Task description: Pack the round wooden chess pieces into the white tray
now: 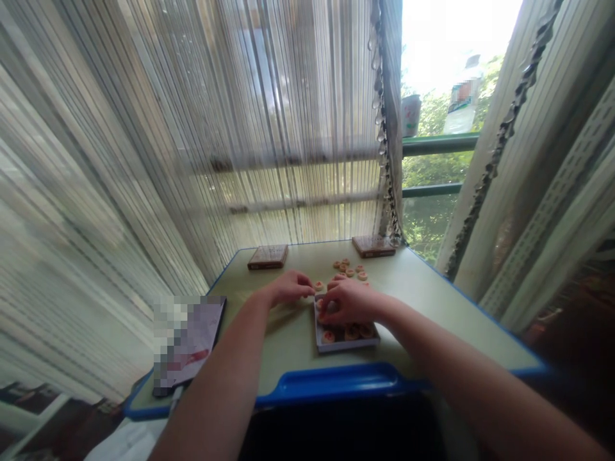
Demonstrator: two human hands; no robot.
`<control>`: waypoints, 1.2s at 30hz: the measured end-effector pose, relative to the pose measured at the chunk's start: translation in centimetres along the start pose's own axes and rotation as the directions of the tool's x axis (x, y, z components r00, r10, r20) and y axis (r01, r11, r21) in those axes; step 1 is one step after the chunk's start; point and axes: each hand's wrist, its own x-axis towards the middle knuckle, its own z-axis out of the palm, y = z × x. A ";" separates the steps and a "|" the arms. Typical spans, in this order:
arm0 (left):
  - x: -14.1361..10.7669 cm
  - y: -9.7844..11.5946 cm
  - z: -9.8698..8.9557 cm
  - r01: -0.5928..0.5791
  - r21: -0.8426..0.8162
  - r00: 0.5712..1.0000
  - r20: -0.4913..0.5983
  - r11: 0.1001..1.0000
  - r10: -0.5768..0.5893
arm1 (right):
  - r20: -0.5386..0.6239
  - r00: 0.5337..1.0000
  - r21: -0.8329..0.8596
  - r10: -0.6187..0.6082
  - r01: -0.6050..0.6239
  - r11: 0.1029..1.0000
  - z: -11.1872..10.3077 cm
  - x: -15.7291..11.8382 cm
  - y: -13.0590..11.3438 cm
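Observation:
A shallow white box (346, 346) sits on the table near its front edge, with several round wooden game pieces (328, 337) in it, at least one marked in red. My right hand (348, 299) reaches over the box, fingers pinched down on a round piece at the box's left side; the hand covers much of the inside. By the box's upper left corner is my left hand (291, 287), its fingers bent together; what they grip, if anything, is hidden. Close to those fingertips lies one round piece (319, 285). Behind the box, several more pieces (350, 269) lie loose in a cluster.
The pale table (283, 333) has a blue rim. Flat brown boxes stand at its back left (268, 257) and back right (373, 246). A tablet (195, 346) lies at the left edge, with a cable. Striped curtains (288, 128) hang behind; a bottle (462, 105) and cup (410, 115) stand by the railing.

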 end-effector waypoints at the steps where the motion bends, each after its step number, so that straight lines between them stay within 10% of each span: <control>1: 0.1 -0.1 0.0 -0.004 0.008 1.000 -0.005 1.000 0.004 | 0.000 1.000 0.000 -0.007 0.007 1.000 0.0 0.0 -0.1; 16: 0.8 0.3 0.5 -0.063 0.104 0.928 -0.359 0.993 0.096 | -0.002 1.000 -0.032 -0.031 0.031 0.999 0.2 0.1 -0.1; 22: 1.4 -0.9 0.3 0.008 0.223 0.912 -0.401 0.975 0.085 | 0.012 1.000 -0.043 -0.004 0.004 0.999 0.0 0.0 -0.1; 29: 1.5 -1.7 -0.2 0.200 0.416 0.784 -0.611 0.887 0.110 | -0.025 0.998 -0.034 0.061 -0.062 0.998 -0.5 0.0 -0.8; 36: 1.3 -1.2 0.1 0.222 0.472 0.794 -0.595 0.853 0.122 | -0.086 0.985 -0.104 0.151 -0.159 0.982 0.2 0.4 -0.5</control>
